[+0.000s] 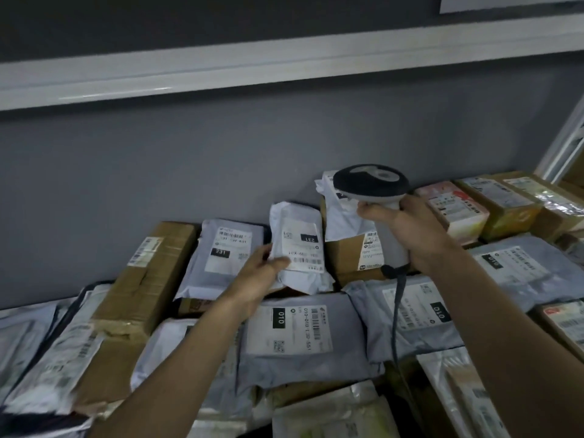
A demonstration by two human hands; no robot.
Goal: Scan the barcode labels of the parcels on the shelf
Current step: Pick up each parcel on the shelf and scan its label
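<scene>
A plain grey wall (158, 159) fills the upper half of the view, dimly and evenly lit. A white horizontal shelf beam (284, 61) crosses it from lower left to upper right, with a faint highlight along its left part. A darker grey band of wall (189, 20) lies above the beam. At the right edge, a white slanted frame upright (565, 147) rises beside the wall. A pale rectangular panel (512, 3) shows at the top right corner.

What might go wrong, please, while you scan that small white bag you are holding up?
The left hand grips the small white plastic mailer bag near its barcode; the thumb might cover it. The grey handheld scanner in the right hand trails a dark cable that could drag parcels.
</scene>
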